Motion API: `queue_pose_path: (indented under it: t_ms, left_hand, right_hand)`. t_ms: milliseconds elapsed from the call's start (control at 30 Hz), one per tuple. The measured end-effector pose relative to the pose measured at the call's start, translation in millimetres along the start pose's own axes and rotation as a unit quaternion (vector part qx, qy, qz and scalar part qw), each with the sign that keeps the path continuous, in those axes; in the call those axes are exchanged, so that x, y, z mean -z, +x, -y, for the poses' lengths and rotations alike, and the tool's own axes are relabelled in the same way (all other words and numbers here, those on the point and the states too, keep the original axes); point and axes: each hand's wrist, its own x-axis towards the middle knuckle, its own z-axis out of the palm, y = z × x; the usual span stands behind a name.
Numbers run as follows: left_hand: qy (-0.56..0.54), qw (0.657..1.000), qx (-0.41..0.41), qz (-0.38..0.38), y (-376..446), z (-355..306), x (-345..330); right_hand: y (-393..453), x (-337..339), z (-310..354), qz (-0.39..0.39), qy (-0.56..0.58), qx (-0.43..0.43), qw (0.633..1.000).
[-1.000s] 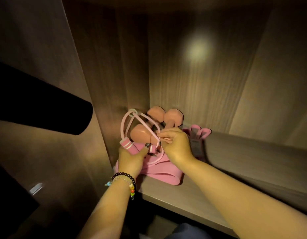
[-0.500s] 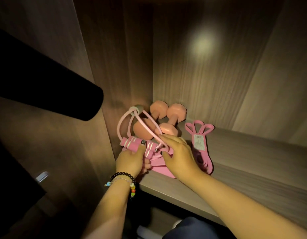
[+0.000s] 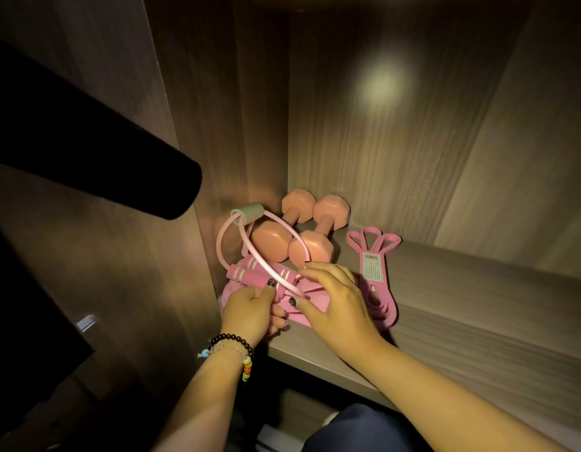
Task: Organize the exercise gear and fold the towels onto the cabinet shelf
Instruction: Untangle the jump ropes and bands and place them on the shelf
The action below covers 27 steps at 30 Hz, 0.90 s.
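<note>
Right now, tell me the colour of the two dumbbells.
Salmon pink dumbbells, seen best in the head view.

This looks like a home storage spot, the inside of a dim wood-grain cabinet (image 3: 396, 125) whose shelf (image 3: 478, 305) holds personal workout gear: two pink dumbbells (image 3: 302, 233), a pink jump rope (image 3: 259, 275) and a packaged pink resistance band (image 3: 375, 272).

In the left back corner of the shelf (image 3: 478, 321) we see two dumbbells (image 3: 302, 233) side by side. Before them lies the jump rope (image 3: 250, 272), on a folded band (image 3: 302, 316). Right of them lies the packaged band (image 3: 377, 272).
</note>
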Motion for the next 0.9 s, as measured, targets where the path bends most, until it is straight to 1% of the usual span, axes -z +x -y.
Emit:
queue_pose_path:
  t_ms: [133, 367, 433, 533, 600, 700, 900]
  left_hand:
    - [-0.008, 1.000, -0.029, 0.009, -13, 7, 4]
    - [0.013, 1.000, -0.025, -0.007, -31, 13, 9]
    - [0.036, 0.999, -0.040, -0.007, -41, 7, 12]
    - [0.072, 0.994, -0.085, -0.011, -61, -7, 15]
    - [0.119, 0.984, -0.131, -0.015, -73, -15, 18]
    - [0.198, 0.961, -0.191, -0.011, -97, -28, 20]
    - [0.306, 0.919, -0.248, 0.027, -157, -51, 8]
  right_hand:
    - [-7, -1, 5, 0.040, 0.019, 0.002, 0.999]
    - [-17, 9, 13, 0.086, -0.015, -0.029, 0.996]
    - [-23, 16, 18, 0.101, -0.029, -0.035, 0.994]
    - [-34, 30, 27, 0.122, -0.055, -0.047, 0.990]
    - [-41, 44, 36, 0.134, -0.072, -0.064, 0.986]
    - [-51, 70, 50, 0.150, -0.104, -0.082, 0.980]
    - [-78, 137, 87, 0.160, -0.142, -0.132, 0.968]
